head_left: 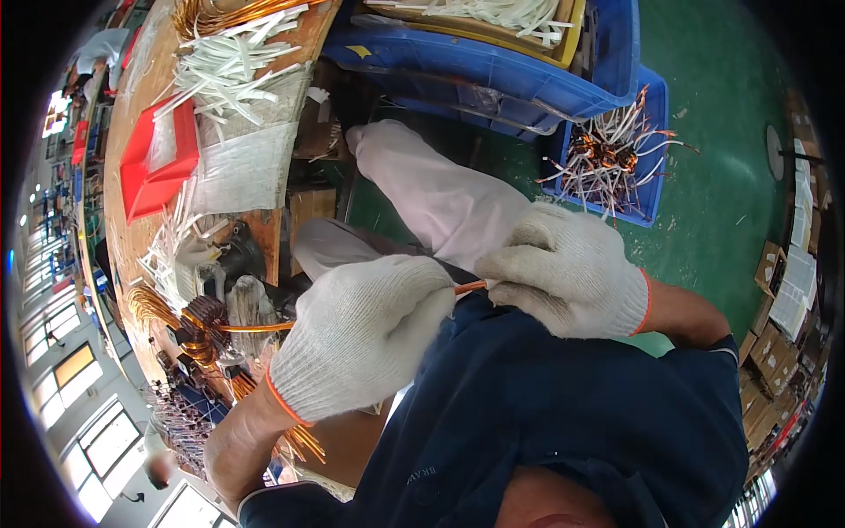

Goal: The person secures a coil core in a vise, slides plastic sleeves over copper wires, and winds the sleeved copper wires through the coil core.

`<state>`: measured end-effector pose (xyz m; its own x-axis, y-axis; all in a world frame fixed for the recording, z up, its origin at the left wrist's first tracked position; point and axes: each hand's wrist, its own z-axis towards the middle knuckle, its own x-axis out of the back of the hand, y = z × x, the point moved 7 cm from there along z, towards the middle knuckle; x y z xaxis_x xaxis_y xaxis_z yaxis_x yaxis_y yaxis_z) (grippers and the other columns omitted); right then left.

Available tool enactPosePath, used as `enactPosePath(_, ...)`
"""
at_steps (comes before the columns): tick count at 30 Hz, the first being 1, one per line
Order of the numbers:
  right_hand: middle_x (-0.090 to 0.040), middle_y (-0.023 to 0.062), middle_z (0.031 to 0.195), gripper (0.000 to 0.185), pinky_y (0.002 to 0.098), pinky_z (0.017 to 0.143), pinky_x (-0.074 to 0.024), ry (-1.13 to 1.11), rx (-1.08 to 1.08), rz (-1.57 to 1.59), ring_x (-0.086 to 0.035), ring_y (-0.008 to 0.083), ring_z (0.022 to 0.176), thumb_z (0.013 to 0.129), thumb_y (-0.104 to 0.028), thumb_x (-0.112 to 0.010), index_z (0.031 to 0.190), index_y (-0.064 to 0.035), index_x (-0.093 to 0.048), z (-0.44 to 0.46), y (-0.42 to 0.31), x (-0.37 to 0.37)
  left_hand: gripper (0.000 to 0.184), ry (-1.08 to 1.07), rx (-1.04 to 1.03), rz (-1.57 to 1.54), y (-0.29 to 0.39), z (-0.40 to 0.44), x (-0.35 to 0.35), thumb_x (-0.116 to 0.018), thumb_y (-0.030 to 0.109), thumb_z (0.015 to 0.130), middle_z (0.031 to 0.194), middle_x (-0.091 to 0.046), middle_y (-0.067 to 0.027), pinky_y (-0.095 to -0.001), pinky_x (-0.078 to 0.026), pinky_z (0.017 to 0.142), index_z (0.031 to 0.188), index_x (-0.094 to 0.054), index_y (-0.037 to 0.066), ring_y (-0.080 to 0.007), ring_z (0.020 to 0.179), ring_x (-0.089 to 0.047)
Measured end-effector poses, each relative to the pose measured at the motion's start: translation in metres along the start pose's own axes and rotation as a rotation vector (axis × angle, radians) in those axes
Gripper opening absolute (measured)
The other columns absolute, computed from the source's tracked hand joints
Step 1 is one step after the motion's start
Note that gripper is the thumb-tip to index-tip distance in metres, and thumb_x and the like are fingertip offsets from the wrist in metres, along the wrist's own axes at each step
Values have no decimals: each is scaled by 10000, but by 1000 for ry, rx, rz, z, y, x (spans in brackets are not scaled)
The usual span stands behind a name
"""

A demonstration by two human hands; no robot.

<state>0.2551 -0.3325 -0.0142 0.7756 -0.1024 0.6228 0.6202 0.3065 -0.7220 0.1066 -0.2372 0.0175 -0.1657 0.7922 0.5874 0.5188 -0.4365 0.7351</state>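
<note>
one wire spans the gap between my hands: left hand curled round it, right hand pinching it. i'd fear a hard tug kinking it, or loose glove fabric letting it slip.

Copper wire: portions inside left hand and right hand hidden. Yellow tray, 1 o'clock, copper bundle, 11 o'clock: cut by top edge. Small parts, 8 o'clock: too small to tell. Shirt, 5 o'clock: bottom cut off.
</note>
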Motion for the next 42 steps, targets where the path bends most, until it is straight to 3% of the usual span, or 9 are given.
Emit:
enactPosePath(5,-608,64,828,336,397,595,-494,-42,-14,-43,-647,289,738,789,-253,-887,1093,-150,-786,10,-6,-9,170,-8,52,-4,-5,0,-2,-689,98,965,866,-728,-176,-345,-558,668,1042,-749,-42,-267,722,-732)
enactPosePath(15,-627,45,789,216,375,595,-527,-195,12,-176,-673,259,692,900,-251,-776,1079,-139,-734,20,-10,-23,168,10,21,64,-18,-15,26,-689,53,932,875,-718,-187,-368,-569,702,1070,-750,-20,-315,786,-742)
enactPosePath(21,-712,122,889,328,414,652,-555,-238,28,230,-719,328,773,900,-220,-810,1194,-99,-729,30,-8,-65,111,104,-85,281,-23,-38,32,-700,18,894,858,-697,-151,-445,-555,660,998,-732,39,-377,773,-702)
enactPosePath(24,-724,167,931,211,426,688,-563,-169,93,410,-738,324,803,1018,-212,-685,1137,-41,-718,50,-21,-76,182,8,-64,485,-24,-48,28,-728,87,862,903,-654,-129,-457,-549,671,1039,-694,77,-349,800,-696)
enactPosePath(29,-690,153,812,200,345,674,-524,-609,-310,577,-705,230,735,1046,-105,-623,1165,36,-700,38,2,-81,226,18,42,647,-52,-89,52,-742,97,807,912,-629,-97,-437,-546,753,1025,-685,104,-326,894,-681)
enactPosePath(34,-626,36,742,253,271,596,-452,-541,-348,851,-555,97,622,1077,-123,-555,1203,70,-662,71,-34,-110,234,158,-139,748,-32,-97,63,-776,160,749,919,-645,-58,-440,-538,816,961,-684,122,-284,902,-680)
enactPosePath(39,-596,19,744,261,252,601,-439,-784,-454,887,-524,63,632,1083,-121,-534,1206,70,-662,46,-38,-102,336,700,248,959,-58,-137,152,-683,329,983,960,-710,-138,-422,-546,828,1123,-744,30,-274,869,-685)
enactPosePath(41,-619,49,751,247,274,610,-457,-724,-455,840,-560,87,657,1082,-124,-560,1189,70,-668,56,-43,-110,418,603,609,269,-122,-150,149,-600,339,1018,997,-743,-168,-385,-559,827,1171,-722,-31,-241,862,-701)
enactPosePath(42,-643,79,757,234,297,619,-475,-648,-459,807,-596,112,681,1080,-127,-586,1173,70,-674,65,-46,-115,418,609,612,267,-120,-150,149,-600,339,1018,997,-743,-168,-385,-559,827,1171,-722,-31,-241,862,-701)
